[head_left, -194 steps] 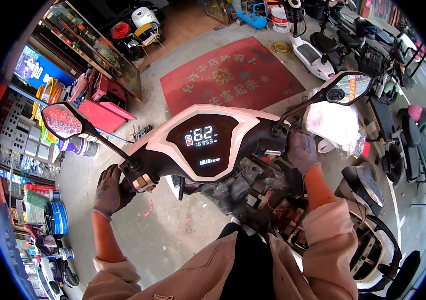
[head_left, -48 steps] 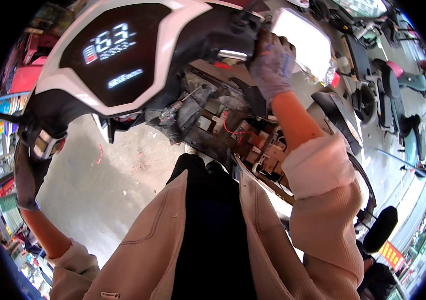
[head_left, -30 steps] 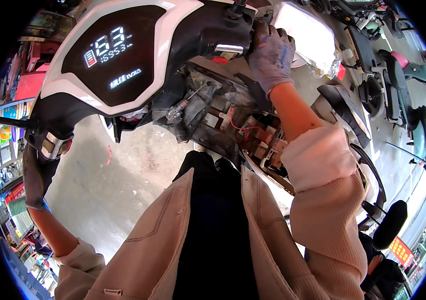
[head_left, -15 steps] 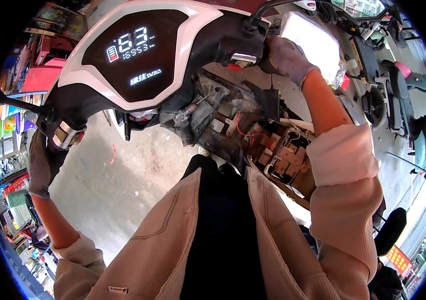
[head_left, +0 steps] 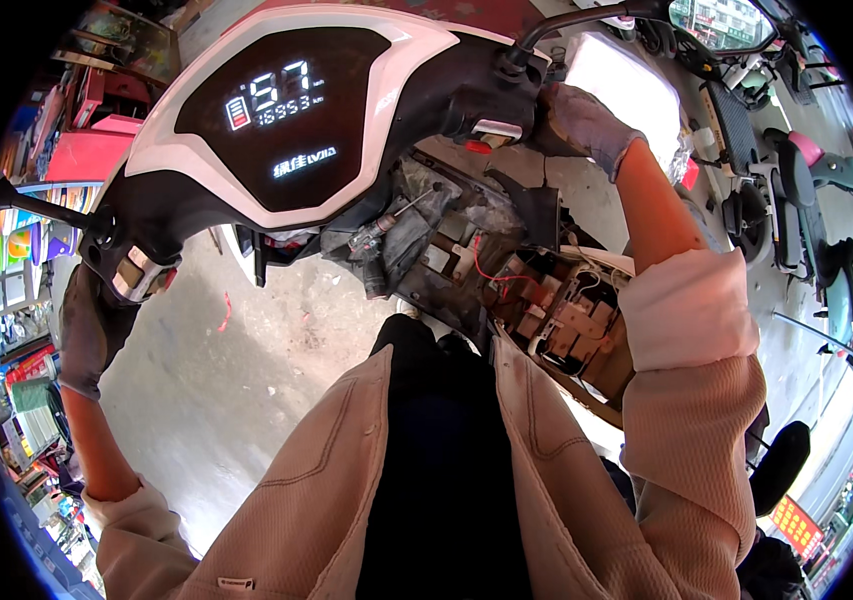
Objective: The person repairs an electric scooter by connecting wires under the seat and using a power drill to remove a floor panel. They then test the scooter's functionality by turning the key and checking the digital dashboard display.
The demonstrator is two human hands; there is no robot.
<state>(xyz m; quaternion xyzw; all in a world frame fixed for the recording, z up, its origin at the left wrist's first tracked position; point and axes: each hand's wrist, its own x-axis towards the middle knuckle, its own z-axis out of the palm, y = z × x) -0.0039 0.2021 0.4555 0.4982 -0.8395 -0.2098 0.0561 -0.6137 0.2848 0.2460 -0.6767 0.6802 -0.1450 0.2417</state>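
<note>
Both my hands wear grey gloves and hold the handlebar of a white and black electric scooter. My left hand (head_left: 96, 335) is wrapped round the left grip, below a silver and black switch block (head_left: 133, 273). At the far right, my right hand (head_left: 591, 128) is closed round the right grip, beside a switch block with a red button (head_left: 478, 147). The grips are mostly hidden under my fingers. Between the hands, a dark dashboard display (head_left: 286, 120) glows with white digits and a battery symbol, set in a white cowl (head_left: 156, 130).
A power drill (head_left: 368, 238) with a thin bit lies on the scooter's dark floorboard. Next to it an opened compartment (head_left: 571, 325) shows brown blocks and a red wire (head_left: 479, 262). Mirror stalks (head_left: 571, 18) reach outward. Parked scooters (head_left: 816, 165) stand right; crowded shelves (head_left: 21, 290) line the left.
The large digits on the display have changed. The handlebar and dashboard sit slightly further right in the view, and more of the right mirror shows. Both hands keep their hold.
</note>
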